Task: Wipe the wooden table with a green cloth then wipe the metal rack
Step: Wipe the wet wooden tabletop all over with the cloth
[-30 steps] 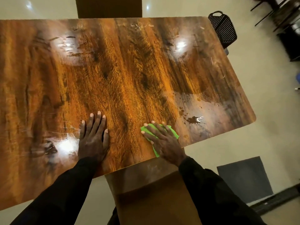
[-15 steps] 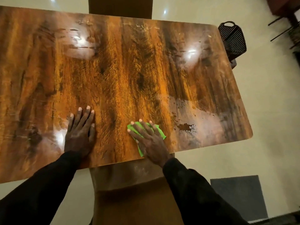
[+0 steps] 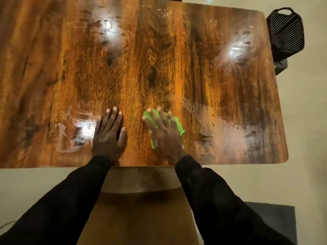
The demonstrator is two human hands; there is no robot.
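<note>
The wooden table (image 3: 159, 59) fills most of the view, glossy with damp smears and light glare. A green cloth (image 3: 177, 126) lies flat on it near the front edge, right of centre. My right hand (image 3: 163, 133) presses on the cloth with straight, spread fingers and covers most of it. My left hand (image 3: 108, 133) rests flat on the bare wood just to the left, fingers straight. No metal rack is clearly in view.
A black slatted basket (image 3: 285, 32) stands on the floor past the table's far right corner. A brown chair seat (image 3: 141, 214) sits below the front edge between my arms. A dark mat (image 3: 276, 223) lies on the floor at lower right.
My right hand has slid the green cloth leftward along the front edge, away from the dark wet spot. My left hand stays flat beside it while the view has shifted.
</note>
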